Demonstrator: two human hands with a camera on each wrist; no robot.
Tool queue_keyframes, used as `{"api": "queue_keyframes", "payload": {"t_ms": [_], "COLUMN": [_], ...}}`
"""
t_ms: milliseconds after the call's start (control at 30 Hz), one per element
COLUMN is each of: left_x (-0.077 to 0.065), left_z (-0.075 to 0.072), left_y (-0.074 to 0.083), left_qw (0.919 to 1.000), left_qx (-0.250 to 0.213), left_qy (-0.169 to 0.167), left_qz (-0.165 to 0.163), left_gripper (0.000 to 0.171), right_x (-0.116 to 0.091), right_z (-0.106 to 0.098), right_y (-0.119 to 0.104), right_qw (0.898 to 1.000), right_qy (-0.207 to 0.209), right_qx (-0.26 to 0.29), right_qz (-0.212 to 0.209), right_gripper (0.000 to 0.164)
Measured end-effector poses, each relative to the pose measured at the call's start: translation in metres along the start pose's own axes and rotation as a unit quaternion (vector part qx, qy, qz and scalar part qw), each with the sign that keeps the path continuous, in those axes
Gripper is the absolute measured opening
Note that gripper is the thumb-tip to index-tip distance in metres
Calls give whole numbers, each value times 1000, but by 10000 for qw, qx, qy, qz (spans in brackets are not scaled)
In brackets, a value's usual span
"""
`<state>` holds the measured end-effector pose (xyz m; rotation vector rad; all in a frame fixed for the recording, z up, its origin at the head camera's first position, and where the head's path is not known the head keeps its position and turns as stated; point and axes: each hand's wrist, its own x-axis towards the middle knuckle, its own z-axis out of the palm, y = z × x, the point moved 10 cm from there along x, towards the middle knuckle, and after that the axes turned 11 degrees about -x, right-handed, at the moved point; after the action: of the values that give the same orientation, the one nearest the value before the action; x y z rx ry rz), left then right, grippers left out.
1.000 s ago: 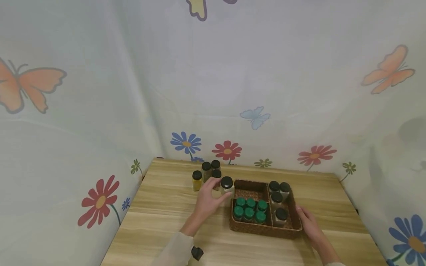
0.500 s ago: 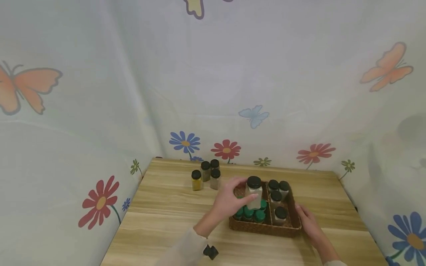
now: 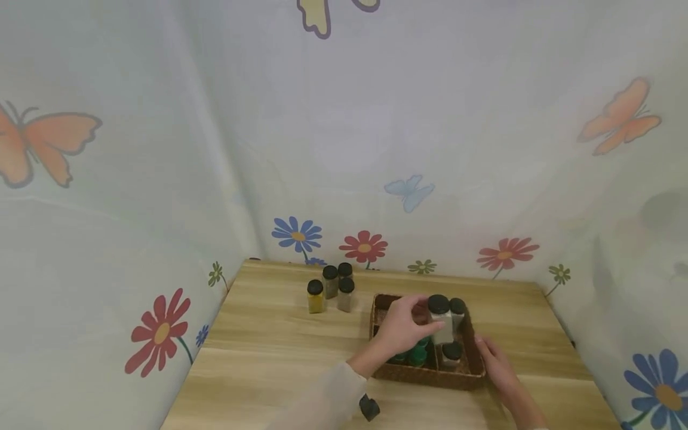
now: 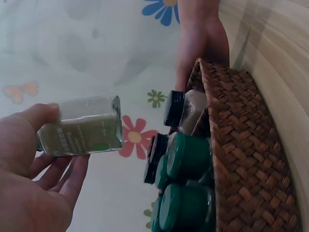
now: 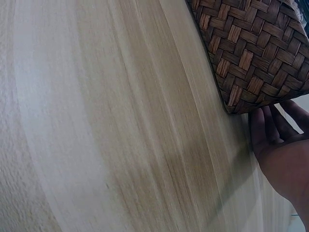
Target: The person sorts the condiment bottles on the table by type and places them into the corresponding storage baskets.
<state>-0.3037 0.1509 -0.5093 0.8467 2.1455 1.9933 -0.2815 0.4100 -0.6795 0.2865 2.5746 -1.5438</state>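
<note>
My left hand (image 3: 400, 327) pinches a square glass spice jar (image 3: 442, 325) with a black lid and pale contents. In the head view it overlaps the right compartment of the woven basket (image 3: 400, 374); the left wrist view shows the jar (image 4: 84, 128) above the lids, its label showing. Fingers of my right hand (image 3: 500, 370) rest against the basket's right outer wall, as the right wrist view also shows. Black-lidded jars (image 3: 457, 307) stand in the right compartment, and green-lidded jars (image 3: 418, 355) fill the front left one, partly hidden by my left hand.
Toward the back of the wooden table (image 3: 258, 346), left of the basket, stand several more black-lidded jars, one a yellow jar (image 3: 315, 301). A printed curtain (image 3: 344, 149) hangs behind the table. The right wrist view shows tabletop (image 5: 120, 121) beside the basket.
My left hand has carried the spice jar rightward from beside the basket, across the left compartments, to the right compartment. My right hand has stayed against the basket's wall.
</note>
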Motion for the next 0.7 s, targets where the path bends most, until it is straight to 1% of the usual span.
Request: {"api": "queue_keyframes", "payload": {"t_ms": [67,133,200,300,367,533,700], "left_x": [3,8,13,22,27,34,39], "left_z": [8,15,22,32,38,48,53], "left_y": [-3,-5,-6,-8,-12,-26,-32], "left_qw": [10000,9999,9996,9988,9982,9969,9948], "left_qx": [45,119,272,482,586,785,1014], "left_qy": [-22,-51,-71,-99,-99,1,98], "left_qz": [-19,30,67,54,30,1,27], "left_gripper": [42,44,47,52,53,53,52], "right_x": [-1,-2,-3,-3,-1,-1,-2], "right_z": [1,1,1,0,0,1,4], "right_y": [3,4,4,2,2,-2,-2], "right_qw": [10000,9999,9999,10000,10000,9999,10000], "right_qy": [-28,-34,-32,-39,-22,6,-19], "right_qx": [-14,-26,-8,-18,3,85,59], "right_qz": [74,117,124,63,-1,-78,40], "right_gripper": [89,89,88,87,84,77,81]}}
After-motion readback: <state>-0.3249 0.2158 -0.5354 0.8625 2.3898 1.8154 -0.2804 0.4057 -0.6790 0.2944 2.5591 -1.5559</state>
